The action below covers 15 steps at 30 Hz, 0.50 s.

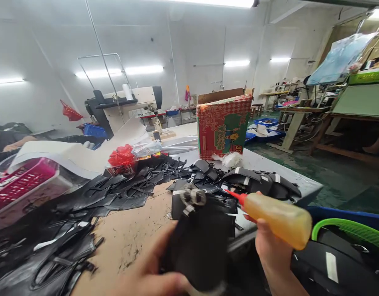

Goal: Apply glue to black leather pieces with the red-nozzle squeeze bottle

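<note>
My left hand (152, 275) grips a black leather piece (202, 242) with a metal buckle (192, 197) at its top, held up near the table's front edge. My right hand (269, 250) holds a yellow squeeze bottle (282, 220) of glue. Its red nozzle (237, 196) points left toward the top right of the black piece. The bottle lies tilted, nearly level. The lower part of the black piece is blurred.
Piles of black leather straps and cut pieces (115, 193) cover the brown worktable (130, 234). A pink basket (19, 185) sits left, a red-green carton (223, 125) at the back, a sewing machine (128, 105) behind. A green-rimmed bin (350, 228) stands right.
</note>
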Tool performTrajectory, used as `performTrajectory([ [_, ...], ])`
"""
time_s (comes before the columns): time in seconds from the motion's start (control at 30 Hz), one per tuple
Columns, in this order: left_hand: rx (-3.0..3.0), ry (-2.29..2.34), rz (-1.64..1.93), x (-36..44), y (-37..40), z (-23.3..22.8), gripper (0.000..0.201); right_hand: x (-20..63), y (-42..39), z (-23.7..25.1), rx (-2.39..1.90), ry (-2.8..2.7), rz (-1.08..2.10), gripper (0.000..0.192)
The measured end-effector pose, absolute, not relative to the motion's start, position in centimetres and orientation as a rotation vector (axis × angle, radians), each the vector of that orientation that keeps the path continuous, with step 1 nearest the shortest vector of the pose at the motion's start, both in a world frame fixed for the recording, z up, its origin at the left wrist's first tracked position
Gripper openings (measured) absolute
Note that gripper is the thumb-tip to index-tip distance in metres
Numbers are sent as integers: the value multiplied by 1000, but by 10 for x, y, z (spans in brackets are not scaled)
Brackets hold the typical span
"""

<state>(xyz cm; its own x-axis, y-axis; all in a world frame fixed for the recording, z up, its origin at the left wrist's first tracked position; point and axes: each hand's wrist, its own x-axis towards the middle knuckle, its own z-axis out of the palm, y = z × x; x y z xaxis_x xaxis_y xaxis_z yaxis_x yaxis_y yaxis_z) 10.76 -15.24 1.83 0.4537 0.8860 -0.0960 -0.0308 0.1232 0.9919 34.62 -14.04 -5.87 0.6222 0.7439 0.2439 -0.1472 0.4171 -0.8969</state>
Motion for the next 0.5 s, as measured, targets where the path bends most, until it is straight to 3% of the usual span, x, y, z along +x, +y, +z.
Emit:
performTrajectory([
  [0.13,1349,1141,883,9,-111,36,64,318,-141,-44,-754,-513,424,54],
  [0.27,1691,1476,560,-47,-63,18,38,305,-145,-37,-757,-407,514,49],
  [0.5,2235,1934,152,-43,-79,17,61,284,-154,-29,-820,-421,773,50],
])
